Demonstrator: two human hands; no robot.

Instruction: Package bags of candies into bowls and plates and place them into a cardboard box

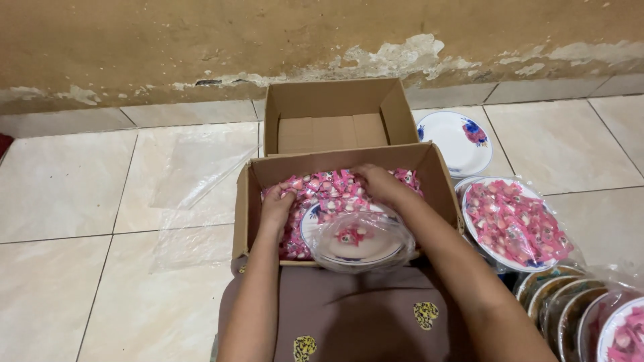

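1. Spill risk, my read: the bag-wrapped plate (355, 236) sits half in the near cardboard box (249, 201), leaning over its front edge toward the lap. Only a few pink sweets lie on it under the film. Any tilt or nudge from the forearms could tip it out onto the brown cloth (362, 315).
2. Bag risk: the clear plastic bag over the plate is loose and bulging. If candies go in with the mouth slack, they could slide off the rim back into the box or onto the tile floor (67, 201).
3. Scatter risk: the pink wrapped candies (329, 188) are small and slick and piled high at the back wall. A big scoop may shed some over the box side.
4. Left hand (276, 208): palm down, fingers curled into the candy heap at the left end of the box, just beside the plate's left rim. Touching candies; whether it has clenched any, I can't tell.
5. Right hand (379, 184): on the pile behind the plate, fingers bent downward into the wrappers, loosely cupped. Fingertips are hidden, so actual hold is unclear.
6. Nearby: an empty box (332, 114) behind, a bare floral plate (456, 141), a filled wrapped plate (513, 221) right of the box, more stacked plates (570, 302) at lower right.
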